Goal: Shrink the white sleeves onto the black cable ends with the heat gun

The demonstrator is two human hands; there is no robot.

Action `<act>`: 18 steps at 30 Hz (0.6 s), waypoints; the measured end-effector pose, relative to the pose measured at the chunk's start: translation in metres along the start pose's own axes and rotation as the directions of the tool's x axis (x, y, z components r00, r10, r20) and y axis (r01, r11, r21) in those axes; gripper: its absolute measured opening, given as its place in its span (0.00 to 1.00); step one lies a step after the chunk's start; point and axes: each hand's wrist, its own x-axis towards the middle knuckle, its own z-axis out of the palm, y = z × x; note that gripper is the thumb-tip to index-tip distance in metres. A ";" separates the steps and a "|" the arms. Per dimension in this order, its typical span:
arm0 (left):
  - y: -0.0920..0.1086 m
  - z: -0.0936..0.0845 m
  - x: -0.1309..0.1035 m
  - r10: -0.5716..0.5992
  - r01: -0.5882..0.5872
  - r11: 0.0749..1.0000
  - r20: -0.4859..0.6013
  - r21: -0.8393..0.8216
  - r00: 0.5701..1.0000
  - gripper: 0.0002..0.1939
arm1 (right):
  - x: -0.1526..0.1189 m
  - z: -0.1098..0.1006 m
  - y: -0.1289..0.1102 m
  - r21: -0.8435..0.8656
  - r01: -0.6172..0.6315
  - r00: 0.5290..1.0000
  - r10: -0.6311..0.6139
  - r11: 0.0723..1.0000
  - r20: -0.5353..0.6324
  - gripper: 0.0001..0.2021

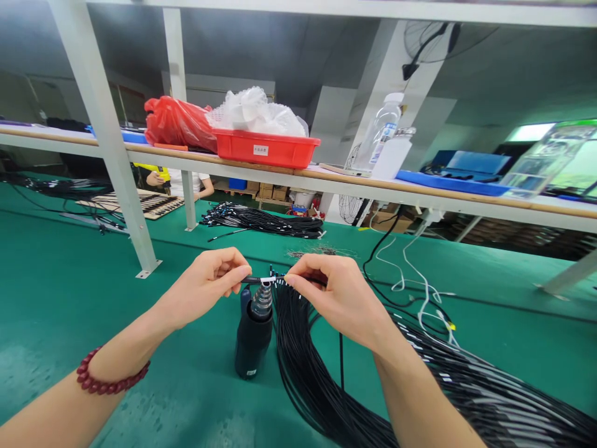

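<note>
Between my two hands a black cable with a white sleeve [268, 280] is stretched level, right above the metal nozzle of an upright black heat gun [253, 339]. My left hand [218, 281] pinches the cable's left end between thumb and fingers. On the other side of the sleeve, my right hand [326, 287] pinches the cable, part of which hangs down below. A thick bundle of black cables [305, 361] with white-marked ends curves beside the heat gun, partly behind my right hand and forearm.
More cables [494, 392] cover the right of the green table [196, 386]. Another bundle [263, 219] lies at the back. A shelf [336, 177] crosses above, bearing a red tray [265, 149] and bottles [380, 134]. White cords [420, 280] trail at right. A person [180, 183] sits opposite.
</note>
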 end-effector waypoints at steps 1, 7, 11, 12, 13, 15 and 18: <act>0.000 0.000 0.000 -0.006 0.007 1.000 0.006 -0.008 1.000 0.13 | 0.000 0.000 0.001 -0.003 0.002 1.000 -0.002 1.000 0.003 0.08; -0.001 -0.002 0.000 -0.031 0.032 0.999 0.023 -0.034 0.999 0.12 | 0.000 -0.001 0.002 -0.063 0.029 0.999 -0.028 0.998 0.016 0.08; -0.003 -0.001 0.002 -0.022 0.022 0.999 0.015 -0.025 1.000 0.11 | 0.000 -0.001 0.001 -0.100 0.037 0.999 -0.034 0.994 0.026 0.08; -0.004 0.000 0.003 -0.015 0.015 1.000 0.013 -0.012 1.000 0.11 | 0.000 -0.002 0.000 -0.106 0.034 0.999 -0.031 0.994 0.027 0.08; -0.005 0.000 0.003 -0.008 0.008 1.000 0.012 0.001 1.000 0.11 | 0.001 -0.002 0.000 -0.113 0.030 0.999 -0.027 0.993 0.025 0.08; -0.005 0.001 0.004 0.005 -0.005 1.000 0.005 0.029 1.000 0.11 | 0.001 -0.001 -0.001 -0.129 0.024 1.000 -0.021 0.991 0.023 0.08; -0.005 0.002 0.006 0.021 -0.019 0.996 -0.022 0.087 1.000 0.10 | 0.001 -0.001 -0.002 -0.157 0.022 1.000 -0.018 0.987 0.024 0.08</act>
